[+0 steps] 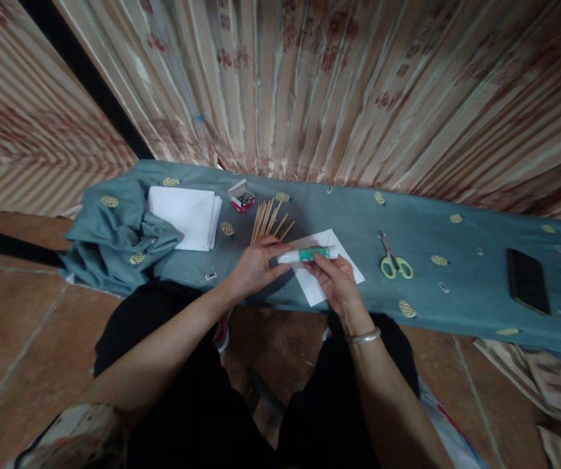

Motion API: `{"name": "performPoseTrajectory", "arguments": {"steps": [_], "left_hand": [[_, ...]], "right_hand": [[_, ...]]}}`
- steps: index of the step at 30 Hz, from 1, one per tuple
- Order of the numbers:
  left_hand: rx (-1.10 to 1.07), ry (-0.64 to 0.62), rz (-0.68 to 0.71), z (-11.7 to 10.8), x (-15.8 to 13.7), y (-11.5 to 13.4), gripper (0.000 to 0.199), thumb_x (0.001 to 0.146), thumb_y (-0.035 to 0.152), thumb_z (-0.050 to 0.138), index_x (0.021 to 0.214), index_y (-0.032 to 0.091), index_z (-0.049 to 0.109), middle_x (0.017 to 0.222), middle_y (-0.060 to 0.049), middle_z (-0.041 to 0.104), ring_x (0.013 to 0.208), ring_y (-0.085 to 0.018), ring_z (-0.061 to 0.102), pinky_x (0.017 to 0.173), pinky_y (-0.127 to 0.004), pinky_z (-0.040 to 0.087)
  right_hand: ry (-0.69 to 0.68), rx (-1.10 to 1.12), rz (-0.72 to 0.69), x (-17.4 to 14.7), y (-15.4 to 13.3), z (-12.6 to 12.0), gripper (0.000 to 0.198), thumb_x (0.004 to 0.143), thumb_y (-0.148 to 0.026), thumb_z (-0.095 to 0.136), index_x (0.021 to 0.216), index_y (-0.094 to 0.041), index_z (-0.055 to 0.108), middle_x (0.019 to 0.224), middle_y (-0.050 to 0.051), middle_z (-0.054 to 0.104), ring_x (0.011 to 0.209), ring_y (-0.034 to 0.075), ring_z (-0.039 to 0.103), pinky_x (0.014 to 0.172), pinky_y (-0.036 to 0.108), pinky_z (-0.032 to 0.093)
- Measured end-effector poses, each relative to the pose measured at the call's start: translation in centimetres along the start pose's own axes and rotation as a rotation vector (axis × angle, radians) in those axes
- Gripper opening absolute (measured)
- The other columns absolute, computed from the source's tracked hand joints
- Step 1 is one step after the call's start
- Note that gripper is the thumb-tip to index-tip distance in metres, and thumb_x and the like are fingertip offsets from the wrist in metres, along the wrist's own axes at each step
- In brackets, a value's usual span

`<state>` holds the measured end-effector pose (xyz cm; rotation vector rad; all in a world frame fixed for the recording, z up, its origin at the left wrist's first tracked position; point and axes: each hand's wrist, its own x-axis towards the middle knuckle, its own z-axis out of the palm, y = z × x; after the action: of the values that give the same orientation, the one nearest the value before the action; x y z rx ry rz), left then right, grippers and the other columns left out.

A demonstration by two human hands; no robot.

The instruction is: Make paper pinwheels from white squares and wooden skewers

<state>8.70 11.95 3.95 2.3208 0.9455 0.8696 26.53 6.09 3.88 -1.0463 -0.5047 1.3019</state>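
Observation:
A white glue stick with a green label (313, 253) lies level between my two hands, above a piece of white paper (313, 290). My left hand (257, 266) pinches its white left end between thumb and fingers. Around the right part of the tube, my right hand (335, 279) is closed, thumb on the label. The paper rests at an angle on the cloth, with a crease or flap showing near its top. Just beyond my left hand, several thin wooden sticks (266, 220) lie fanned out.
A stack of white paper (185, 218) lies at the left beside bunched cloth (114, 228). Near the sticks stands an open small red box (242, 197) of small metal pieces. Scissors with yellow-green handles (394, 260) and a dark phone (527, 281) lie to the right. A curtain (300, 91) hangs behind.

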Motion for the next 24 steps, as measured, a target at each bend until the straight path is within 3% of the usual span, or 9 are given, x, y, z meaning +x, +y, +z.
{"name": "performPoseTrajectory", "arguments": {"steps": [18, 21, 24], "left_hand": [[-0.051, -0.003, -0.017, -0.6, -0.9, 0.1, 0.026, 0.083, 0.034, 0.065, 0.103, 0.018, 0.072, 0.096, -0.007, 0.068, 0.088, -0.018, 0.064, 0.082, -0.03, 0.051], [-0.072, 0.043, -0.068, -1.7, -1.1, -0.7, 0.026, 0.082, 0.036, 0.064, 0.097, 0.017, 0.073, 0.089, -0.006, 0.069, 0.084, -0.018, 0.064, 0.078, -0.028, 0.05], [-0.033, 0.15, -0.207, -3.4, -1.2, -2.4, 0.03, 0.08, 0.039, 0.064, 0.095, 0.015, 0.073, 0.088, -0.006, 0.069, 0.081, -0.018, 0.063, 0.074, -0.026, 0.049]], "right_hand": [[-0.058, -0.107, 0.073, -0.3, 0.9, 1.0, 0.037, 0.053, -0.037, 0.088, 0.08, -0.018, 0.071, 0.074, -0.001, 0.074, 0.067, 0.011, 0.069, 0.067, 0.021, 0.056], [-0.069, -0.159, 0.044, -0.3, 0.5, 0.5, 0.039, 0.058, -0.038, 0.086, 0.089, -0.019, 0.071, 0.081, 0.001, 0.076, 0.073, 0.013, 0.071, 0.068, 0.023, 0.055], [-0.037, -0.217, -0.025, -0.3, -0.4, -0.9, 0.041, 0.063, -0.041, 0.083, 0.096, -0.021, 0.07, 0.088, 0.004, 0.077, 0.076, 0.014, 0.071, 0.07, 0.025, 0.055]]}}
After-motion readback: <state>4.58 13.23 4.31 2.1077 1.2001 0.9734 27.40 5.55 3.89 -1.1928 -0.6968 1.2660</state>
